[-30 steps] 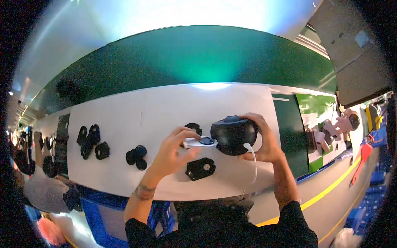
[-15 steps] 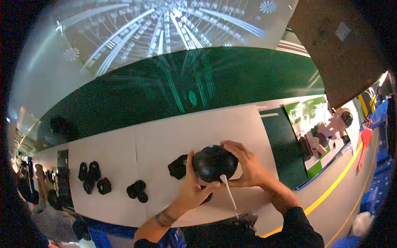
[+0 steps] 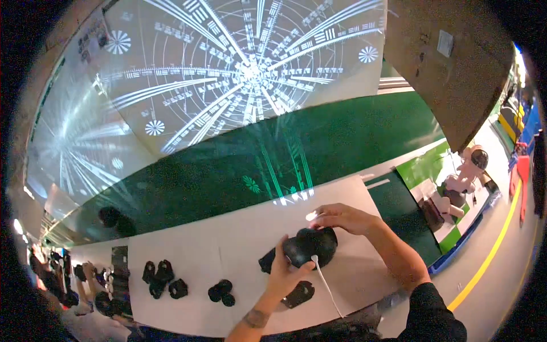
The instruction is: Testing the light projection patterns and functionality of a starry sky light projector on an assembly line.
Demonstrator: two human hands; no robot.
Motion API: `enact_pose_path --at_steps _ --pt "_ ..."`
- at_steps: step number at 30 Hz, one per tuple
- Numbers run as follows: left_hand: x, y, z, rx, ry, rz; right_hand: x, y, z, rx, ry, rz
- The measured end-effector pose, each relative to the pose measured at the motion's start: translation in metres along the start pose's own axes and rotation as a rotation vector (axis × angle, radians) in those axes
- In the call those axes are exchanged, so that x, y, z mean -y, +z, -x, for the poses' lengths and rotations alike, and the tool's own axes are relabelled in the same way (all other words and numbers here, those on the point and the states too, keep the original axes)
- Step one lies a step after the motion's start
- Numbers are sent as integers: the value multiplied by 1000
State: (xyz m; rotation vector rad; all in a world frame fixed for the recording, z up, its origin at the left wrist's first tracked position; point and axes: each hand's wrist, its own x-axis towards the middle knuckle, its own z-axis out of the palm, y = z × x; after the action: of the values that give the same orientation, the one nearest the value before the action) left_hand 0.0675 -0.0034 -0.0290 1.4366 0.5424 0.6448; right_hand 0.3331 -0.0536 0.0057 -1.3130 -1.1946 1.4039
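On the far left edge of the tabletop (image 3: 188, 319), white sheet covering it, dark clutter and what look like other people's hands; too blurred to tell more. Moving right: cluster of small black parts (image 3: 164, 278) on the sheet, then a pair of round black pieces (image 3: 221, 292) just beside each other, well apart from the hands.

Centre: left hand (image 3: 285, 272) comes up from the lower edge, fingers wrapped on the near-left side of the black dome-shaped housing (image 3: 312, 246), gripping it. Housing sits low over the sheet; cannot tell if it touches. Dark piece sticks out at its left side, partly hidden by the left hand. White cable (image 3: 327, 288) hangs from the housing's underside and runs down toward the near edge. Flat black bracket (image 3: 299, 293) lies on the sheet just below the left hand, beside the cable.

Right hand (image 3: 341, 218) curls over the top rear of the housing, fingers on it, holding; small bright spot at its fingertips, cannot tell what it is. Right forearm in a black sleeve crosses the sheet's right edge.

Behind: green backboard (image 3: 342, 142) with a large white radial test chart (image 3: 228, 74) above it. Right: brown panel (image 3: 450, 68), green-and-white mat with a pink and black object (image 3: 464, 179), yellow floor line (image 3: 490, 256).
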Motion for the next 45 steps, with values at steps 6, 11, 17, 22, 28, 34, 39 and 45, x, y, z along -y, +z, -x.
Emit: enact_pose_path --at_steps 6,11,17,22,28,34,39,45 --pt "-1 4 -2 44 14 108 2 0 -19 51 12 119" --pt "-13 0 -3 111 -16 81 24 5 -9 13 -34 221" --pt "-14 -3 -5 145 -11 184 29 7 -8 24 -60 139" --pt "-9 -7 -7 118 0 100 20 9 -14 -6 -12 87" --pt "1 -21 -7 115 8 162 22 20 -18 -19 -47 46" --pt "3 -17 -8 103 17 226 24 18 -15 20 -80 -71" --pt "-5 -15 -9 117 78 128 21 16 -15 32 -88 -37" --pt "-4 -11 -10 114 66 129 20 14 -14 41 -124 2"
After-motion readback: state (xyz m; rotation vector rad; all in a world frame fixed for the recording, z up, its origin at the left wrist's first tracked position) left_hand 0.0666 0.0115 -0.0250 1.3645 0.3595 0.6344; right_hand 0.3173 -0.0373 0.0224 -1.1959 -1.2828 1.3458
